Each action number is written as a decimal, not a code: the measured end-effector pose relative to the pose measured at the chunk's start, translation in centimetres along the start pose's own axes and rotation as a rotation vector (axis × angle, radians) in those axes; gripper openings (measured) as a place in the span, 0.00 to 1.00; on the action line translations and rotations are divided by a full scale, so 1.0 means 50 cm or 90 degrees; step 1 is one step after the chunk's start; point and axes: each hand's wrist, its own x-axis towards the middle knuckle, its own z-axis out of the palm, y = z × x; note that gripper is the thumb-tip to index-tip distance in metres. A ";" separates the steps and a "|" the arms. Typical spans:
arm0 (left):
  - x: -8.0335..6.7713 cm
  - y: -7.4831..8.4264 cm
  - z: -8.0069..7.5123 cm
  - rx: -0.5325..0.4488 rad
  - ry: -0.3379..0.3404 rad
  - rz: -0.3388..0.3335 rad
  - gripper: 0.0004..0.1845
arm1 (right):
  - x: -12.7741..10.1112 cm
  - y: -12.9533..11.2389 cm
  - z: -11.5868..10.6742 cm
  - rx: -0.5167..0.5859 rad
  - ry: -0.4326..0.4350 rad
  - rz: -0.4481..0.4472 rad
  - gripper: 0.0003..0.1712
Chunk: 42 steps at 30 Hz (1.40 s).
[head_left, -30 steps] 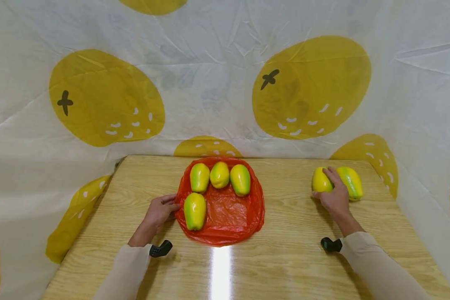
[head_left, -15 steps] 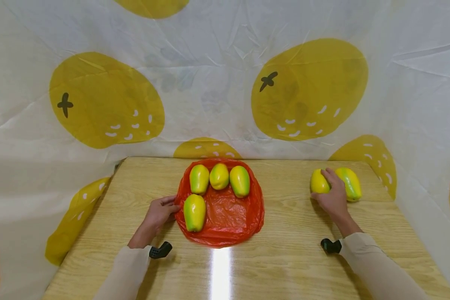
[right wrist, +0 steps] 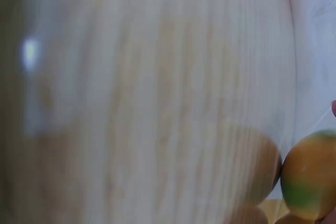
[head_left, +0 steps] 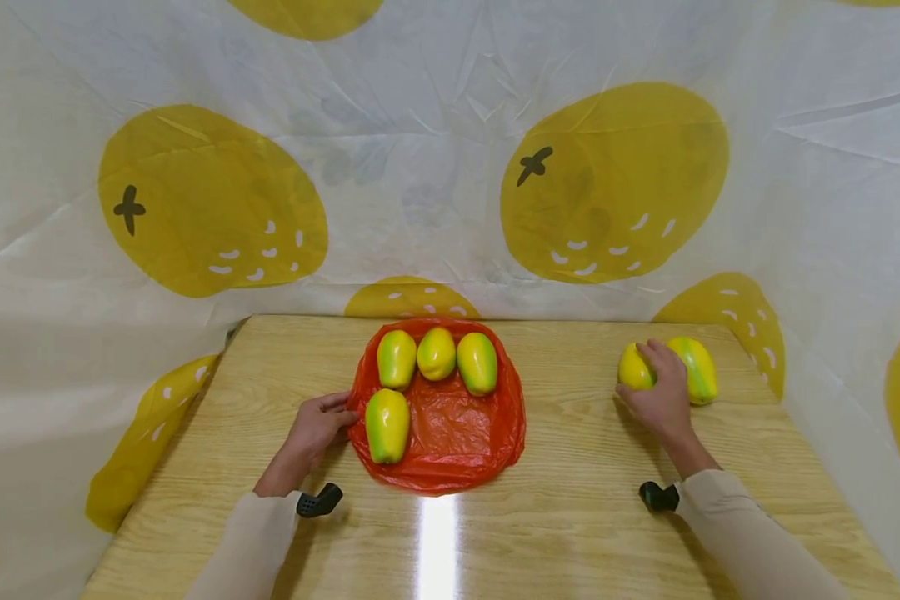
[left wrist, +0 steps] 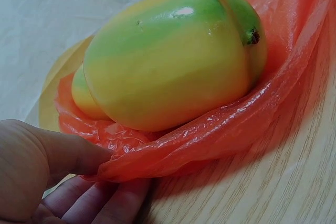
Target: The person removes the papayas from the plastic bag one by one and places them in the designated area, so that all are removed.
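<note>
On the wooden table (head_left: 570, 517), my left hand (head_left: 311, 433) pinches the red bag's (head_left: 457, 433) edge; my right hand (head_left: 663, 400) curls around a yellow mango (head_left: 633, 367).

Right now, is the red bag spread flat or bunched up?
Mostly spread flat on the table, four mangoes lying on it. Only its left edge is lifted, pinched by the left hand.

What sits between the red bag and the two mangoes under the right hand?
Only bare wooden table separates the red bag from the two mangoes, seen in the head view.
</note>
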 end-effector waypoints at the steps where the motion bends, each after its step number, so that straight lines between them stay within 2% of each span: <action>1: 0.000 0.000 0.000 0.000 -0.001 0.000 0.27 | -0.001 -0.001 0.001 -0.003 0.005 -0.009 0.44; 8: 0.001 0.000 -0.001 -0.004 0.008 0.001 0.27 | -0.003 -0.023 0.011 -0.039 0.064 -0.099 0.39; 12: 0.001 -0.001 -0.001 -0.003 0.002 0.002 0.27 | -0.009 -0.053 0.019 -0.012 0.089 -0.133 0.37; 14: 0.000 -0.001 -0.001 -0.003 0.002 0.003 0.27 | -0.013 -0.069 0.028 0.007 0.085 -0.142 0.36; 28: 0.000 -0.001 0.000 -0.001 0.002 0.002 0.27 | -0.056 -0.172 0.086 0.075 -0.032 -0.123 0.37; 42: 0.000 -0.001 -0.004 0.000 -0.004 -0.001 0.27 | -0.125 -0.283 0.168 0.230 -0.194 -0.030 0.39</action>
